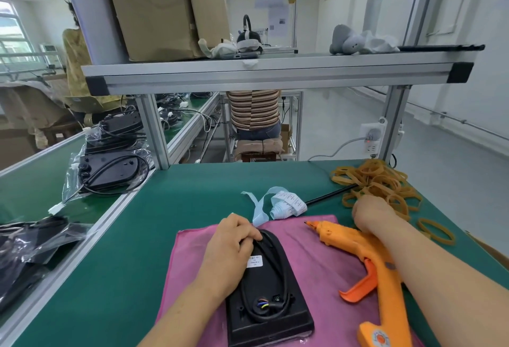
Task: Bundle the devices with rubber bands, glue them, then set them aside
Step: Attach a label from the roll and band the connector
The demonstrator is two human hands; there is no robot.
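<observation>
Green matting covers the bench (165,222), and on it a pink cloth (316,258) is spread, likely to cushion the work and keep glue off the mat. One flat black plastic device (272,305) lies on that cloth with its black cable (278,253) looped on its upper face. The left hand (231,247) rests at the far end of the device, fingers curled over the cable loop, apparently pinning it so the loop does not spring open before a band goes on. The right hand (371,214) reaches to the near edge of a heap of tan rubber bands (377,181). Its fingers are hidden behind the back of the hand, so I cannot tell whether they have one. The heap holds too many bands to count; one more tan band (436,232) lies apart near the bench edge. One orange glue gun (366,253) lies on the cloth under the right forearm, nozzle pointing away, within reach for the gluing step. A curled strip of white printed labels (286,203) sits just beyond the cloth. On the adjoining bench to the left, at least two bagged black devices (110,170) are stacked.
</observation>
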